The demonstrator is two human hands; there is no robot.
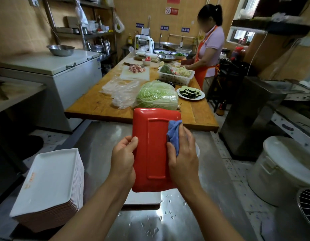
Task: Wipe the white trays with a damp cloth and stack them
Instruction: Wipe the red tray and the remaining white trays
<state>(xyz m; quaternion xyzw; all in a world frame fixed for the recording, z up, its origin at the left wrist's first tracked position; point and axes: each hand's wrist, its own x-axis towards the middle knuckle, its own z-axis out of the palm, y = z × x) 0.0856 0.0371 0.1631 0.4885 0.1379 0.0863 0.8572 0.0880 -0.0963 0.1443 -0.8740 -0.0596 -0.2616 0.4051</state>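
Note:
A tray (150, 150) with its red underside facing me is held up over the steel counter. My left hand (123, 160) grips its left edge, thumb on the red face. My right hand (183, 155) holds a blue cloth (174, 134) and presses it against the tray's right side. A tall stack of white trays (49, 181) stands at the lower left of the counter. Under the held tray lies another white tray (143, 198), mostly hidden.
The wet steel counter (150, 221) carries water drops. Beyond it a wooden table (98, 105) bears a cabbage (157, 95), plastic bags, a plate of sliced eggplant (190, 93) and a basket. A person in an orange apron (208, 54) works at its far right. A white lidded bucket (283, 169) stands right.

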